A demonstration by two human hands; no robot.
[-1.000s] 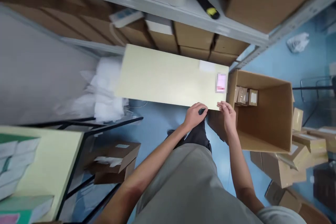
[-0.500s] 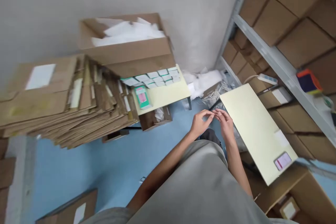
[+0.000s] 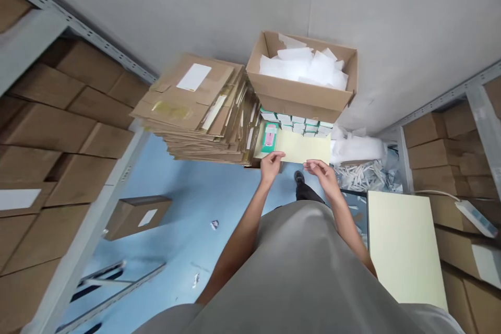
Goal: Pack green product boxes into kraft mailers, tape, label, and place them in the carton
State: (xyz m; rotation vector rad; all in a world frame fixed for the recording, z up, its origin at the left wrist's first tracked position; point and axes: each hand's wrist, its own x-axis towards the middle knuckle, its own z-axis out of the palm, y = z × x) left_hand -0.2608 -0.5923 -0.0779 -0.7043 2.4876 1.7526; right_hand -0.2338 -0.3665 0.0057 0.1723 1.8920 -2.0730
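Note:
My left hand is in front of the small cream table, its thumb and fingertips pinched together. Whatever may be in that pinch is too small to make out. To its right and apart from it, my right hand has its fingers bent in and the tips close together; anything held there cannot be made out. Closest to the left hand lies a green box with a pink panel. Behind it, several white-and-green small boxes stand in rows under a cardboard carton.
White foam sheets fill the carton. Flattened cardboard boxes are piled to its left. Another cream table stands at right, near a power strip. Shelves with cartons flank both sides; a carton sits on the blue floor.
The view has swung left, bringing the left shelf into sight. My hands, fingertips together before, have moved apart and are now in front of the small table.

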